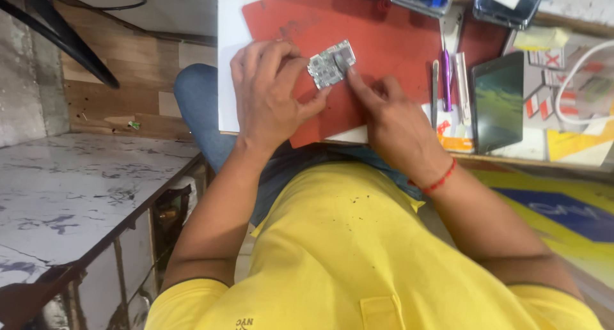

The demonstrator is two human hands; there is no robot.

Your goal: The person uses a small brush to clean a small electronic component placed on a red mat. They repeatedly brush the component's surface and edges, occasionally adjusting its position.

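A small silvery circuit board (329,64) lies tilted on a red work mat (396,42). My left hand (272,93) grips the board's lower left edge between thumb and fingers. My right hand (390,119) reaches in from the right, its index fingertip pressing on the board's right part, where a small dark square sits. A red thread band circles my right wrist (440,180).
Tweezers and a purple-handled tool (446,74) lie right of the mat, beside a dark phone (497,103) lying flat. Two more phones (508,4) rest at the bench's far edge. A white cable (572,87) curls at right. A marble-topped table (70,196) stands at left.
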